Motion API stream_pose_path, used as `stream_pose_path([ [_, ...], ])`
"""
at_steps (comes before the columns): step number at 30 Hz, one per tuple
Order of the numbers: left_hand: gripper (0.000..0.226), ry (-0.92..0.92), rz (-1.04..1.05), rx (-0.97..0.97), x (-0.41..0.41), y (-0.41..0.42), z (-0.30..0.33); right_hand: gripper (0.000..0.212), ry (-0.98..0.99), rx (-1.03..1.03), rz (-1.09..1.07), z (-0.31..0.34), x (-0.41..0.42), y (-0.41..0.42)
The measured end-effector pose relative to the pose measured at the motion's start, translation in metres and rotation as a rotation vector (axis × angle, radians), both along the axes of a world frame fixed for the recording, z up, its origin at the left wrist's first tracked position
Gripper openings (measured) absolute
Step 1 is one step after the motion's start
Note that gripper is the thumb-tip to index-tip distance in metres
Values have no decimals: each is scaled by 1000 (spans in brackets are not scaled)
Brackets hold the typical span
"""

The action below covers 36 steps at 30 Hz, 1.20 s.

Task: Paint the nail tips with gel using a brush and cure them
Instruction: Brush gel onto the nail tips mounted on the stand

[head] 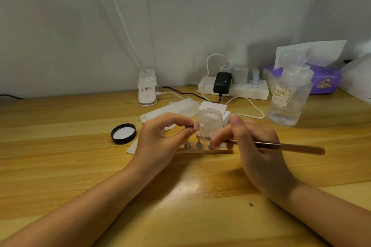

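Two hands, left hand (pixel 160 136) pinching nail tip (pixel 196 125), right hand (pixel 255 142) gripping brush (pixel 291 147)

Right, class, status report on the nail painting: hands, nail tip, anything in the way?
Left hand pinching nail tip on its stand. Right hand gripping brush. Open gel jar close behind the holder strip.

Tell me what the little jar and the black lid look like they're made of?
The little jar looks like frosted see-through plastic or glass; light shows through its cloudy walls. The black lid looks like shiny plastic, with a white liner inside.
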State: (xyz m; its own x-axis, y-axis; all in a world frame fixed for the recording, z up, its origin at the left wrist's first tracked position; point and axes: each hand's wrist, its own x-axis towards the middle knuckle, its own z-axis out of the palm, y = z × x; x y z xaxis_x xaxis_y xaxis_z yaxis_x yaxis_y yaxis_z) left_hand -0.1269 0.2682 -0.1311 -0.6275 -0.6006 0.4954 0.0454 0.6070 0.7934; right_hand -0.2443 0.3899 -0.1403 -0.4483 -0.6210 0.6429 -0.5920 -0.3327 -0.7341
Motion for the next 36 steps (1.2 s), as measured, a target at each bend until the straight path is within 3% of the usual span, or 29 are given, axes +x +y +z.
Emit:
stream_pose_path([
  [7, 10, -10, -2, -31, -1, -2, -1, 37, 70, 42, -17, 3, -2, -1],
  [11, 13, -20, 10, -54, 0, -2, -1, 41, 89, -37, -14, 1, 0, 1],
  [16, 13, -14, 0, -54, 0, -2, 0, 29, 148, 23, -36, 4, -1, -3],
  [20, 14, -15, 4, -65, 0, -1, 1, 41, 178, -50, -32, 0, 0, 0],
  [25, 13, -25, -1, -65, 0, -1, 1, 31, 196, 3, -47, 4, 0, -2],
  [30, 14, -6, 16, -70, 0, -1, 0, 42, 203, -55, -15, 1, -1, 2],
  [36, 14, -10, 11, -82, 0, -2, 0, 36, 242, 12, -41, 4, -1, -2],
])
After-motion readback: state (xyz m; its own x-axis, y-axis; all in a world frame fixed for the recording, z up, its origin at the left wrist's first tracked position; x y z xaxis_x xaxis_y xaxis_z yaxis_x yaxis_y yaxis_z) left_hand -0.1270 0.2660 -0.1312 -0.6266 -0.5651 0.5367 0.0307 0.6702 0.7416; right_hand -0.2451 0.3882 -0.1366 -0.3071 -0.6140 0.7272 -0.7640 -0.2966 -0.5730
